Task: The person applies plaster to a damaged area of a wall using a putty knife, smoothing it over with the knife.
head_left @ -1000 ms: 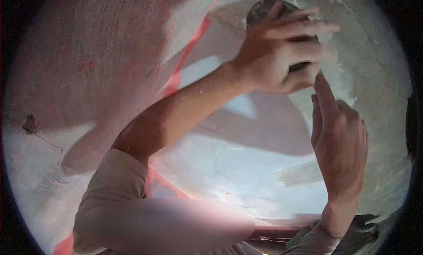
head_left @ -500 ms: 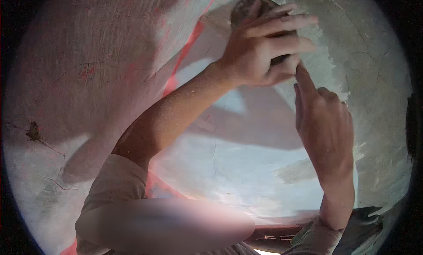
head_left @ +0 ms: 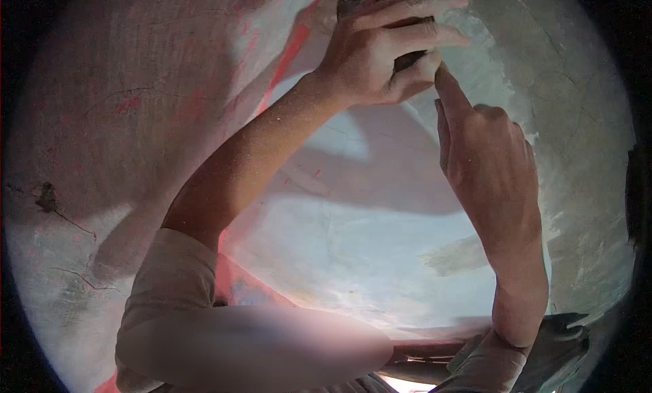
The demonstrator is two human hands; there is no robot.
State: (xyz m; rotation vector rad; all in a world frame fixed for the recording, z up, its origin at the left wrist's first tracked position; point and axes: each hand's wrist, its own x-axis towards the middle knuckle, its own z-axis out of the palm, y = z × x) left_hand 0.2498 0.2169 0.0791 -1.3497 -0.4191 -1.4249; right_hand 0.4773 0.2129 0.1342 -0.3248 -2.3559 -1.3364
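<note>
Near the upper edge, my left hand [head_left: 384, 57] grips a dark, rounded object [head_left: 349, 2] against the wall surface [head_left: 353, 250]. Its fingers spread across the object and hide most of it, so its kind is unclear. Dark parts of it show between my fingers and thumb. My right hand [head_left: 489, 155] is just below and to the right, back of the hand toward me. The index finger is stretched up to the tip of my left thumb, the right thumb stands apart, and the other fingers are bent. Nothing shows in this hand.
A pale patch of the wall lies between my forearms, bordered on the left by a red painted strip [head_left: 288, 57]. Cracks and a chipped hole [head_left: 46, 197] mark the wall at the left. Dark fabric-like material [head_left: 560, 345] is at the lower right.
Both hands have shifted up and slightly left in the view, together with the dark object. My right index finger stays at my left thumb.
</note>
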